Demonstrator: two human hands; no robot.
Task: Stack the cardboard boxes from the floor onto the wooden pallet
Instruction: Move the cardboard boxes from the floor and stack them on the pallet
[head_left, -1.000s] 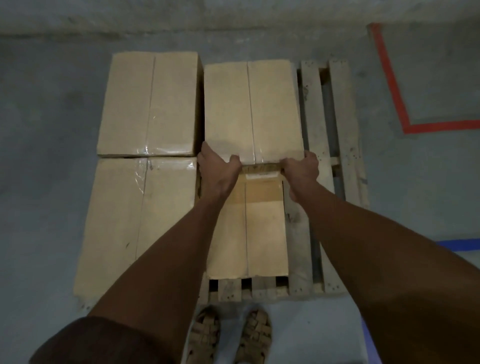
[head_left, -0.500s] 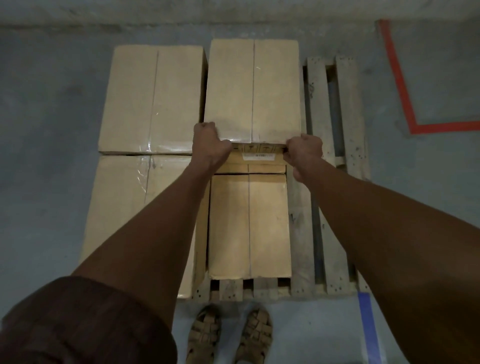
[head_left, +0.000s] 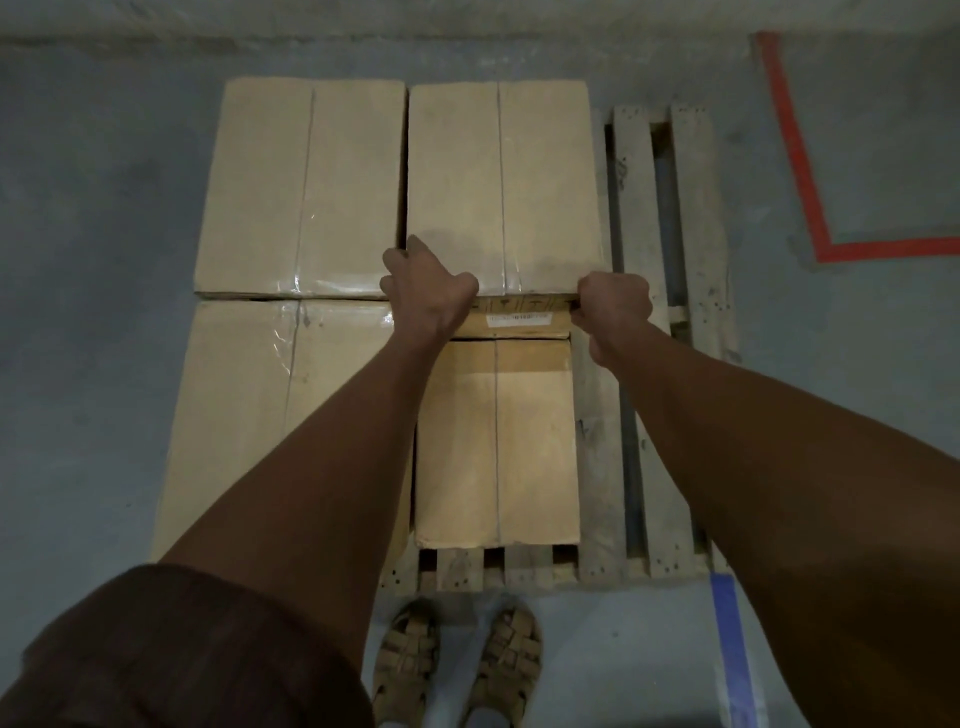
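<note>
Left hand (head_left: 423, 288) and right hand (head_left: 613, 306) both clench the near edge of the top box (head_left: 501, 182), fingertips hidden underneath. Its long axis runs up-frame, centre of frame, on the wooden pallet (head_left: 691, 332), whose left side is covered.

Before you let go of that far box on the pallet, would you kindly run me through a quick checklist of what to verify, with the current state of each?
1. Both hands on the box: left hand and right hand grip the near edge of the far tan cardboard box. Ok.
2. Side seated against the neighbouring far-left cardboard box: only a thin gap shows. Ok.
3. Support underneath: hidden. Cannot tell.
4. Alignment with the lower near cardboard box: the held box sits wider. Not ok.
5. Free room on the weathered wooden pallet: bare slats on the right. Ok.
6. Feet in tan sandals clear of the pallet edge. Ok.
</note>
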